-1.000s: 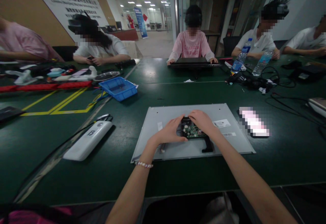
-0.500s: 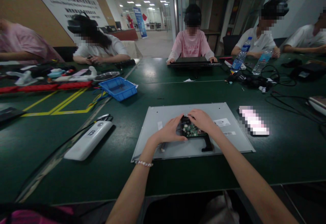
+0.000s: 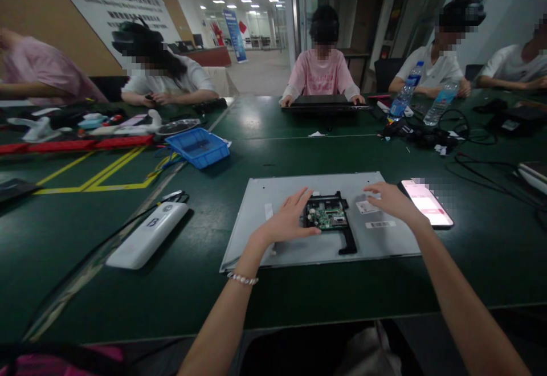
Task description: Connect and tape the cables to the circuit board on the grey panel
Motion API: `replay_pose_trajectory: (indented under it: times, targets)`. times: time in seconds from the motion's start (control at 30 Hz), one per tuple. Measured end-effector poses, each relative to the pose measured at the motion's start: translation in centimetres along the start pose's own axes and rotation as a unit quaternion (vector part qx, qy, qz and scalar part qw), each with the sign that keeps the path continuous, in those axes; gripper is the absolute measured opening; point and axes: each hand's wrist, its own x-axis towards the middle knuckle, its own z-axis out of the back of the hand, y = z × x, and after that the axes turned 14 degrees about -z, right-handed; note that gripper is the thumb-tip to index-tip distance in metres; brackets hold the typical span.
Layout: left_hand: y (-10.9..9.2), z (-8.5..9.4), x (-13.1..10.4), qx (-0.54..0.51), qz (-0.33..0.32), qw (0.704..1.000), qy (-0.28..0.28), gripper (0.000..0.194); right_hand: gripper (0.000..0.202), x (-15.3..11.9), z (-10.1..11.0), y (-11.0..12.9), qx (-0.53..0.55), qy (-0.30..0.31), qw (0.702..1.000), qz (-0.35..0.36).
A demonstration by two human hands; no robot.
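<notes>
A flat grey display panel (image 3: pixel 294 250) lies in front of me with paper labels on its surface. On its middle sits a green circuit board (image 3: pixel 327 216) in a black plastic bracket (image 3: pixel 348 242), one arm of which reaches toward me. My left hand (image 3: pixel 288 219) rests at the left side of the bracket, thumb and fingers spread and covering part of that edge. Over the right part of the panel, near a white label (image 3: pixel 367 206), hovers my right hand (image 3: pixel 391 199). It is empty, its fingers apart and slightly bent.
A lit phone (image 3: pixel 427 202) lies right of the panel. To the left are a white power bank (image 3: pixel 147 236) with a cable and a blue plastic tray (image 3: pixel 200 147). Water bottles (image 3: pixel 404 94) stand at the back right. Several people sit across the green table (image 3: pixel 265 154).
My right hand has left the circuit board and moved right, over the panel's label, uncovering the bracket's right side. My left hand has stayed nearly in place.
</notes>
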Motion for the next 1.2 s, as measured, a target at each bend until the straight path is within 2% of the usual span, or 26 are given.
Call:
replay_pose_trajectory:
  times: [0.13, 0.3, 0.47, 0.67, 0.8, 1.0, 1.2]
  targets:
    - [-1.8, -0.4, 0.9, 0.051, -0.033, 0.998, -0.019, 0.072, 0.031, -1.0, -0.6, -2.1, 0.029, 0.009, 0.999, -0.014]
    - [-2.9, -1.4, 1.8, 0.083, -0.070, 0.994, -0.011, 0.056, 0.027, -1.2, -1.4, -2.0, 0.101, 0.041, 0.993, -0.049]
    - [-3.3, -1.7, 2.1, 0.099, -0.083, 0.992, 0.001, 0.052, 0.021, -1.9, -0.9, -0.9, 0.131, 0.020, 0.989, -0.065]
    - [-3.8, -1.9, 2.5, 0.120, -0.094, 0.988, 0.000, 0.044, 0.023, -2.7, -1.3, 1.0, 0.247, 0.119, 0.959, -0.071]
    - [-4.3, -2.4, 2.7, 0.145, -0.102, 0.984, 0.002, 0.040, 0.023, -2.8, -2.3, 1.9, 0.262, 0.162, 0.950, -0.051]
    - [-5.4, -3.5, 3.6, 0.173, -0.121, 0.977, 0.012, 0.040, 0.021, -2.7, -2.9, 2.1, 0.281, 0.153, 0.947, -0.034]
    - [-5.4, -4.0, 4.1, 0.181, -0.126, 0.975, 0.016, 0.032, 0.018, -2.9, -2.8, 2.5, 0.261, 0.150, 0.953, -0.044]
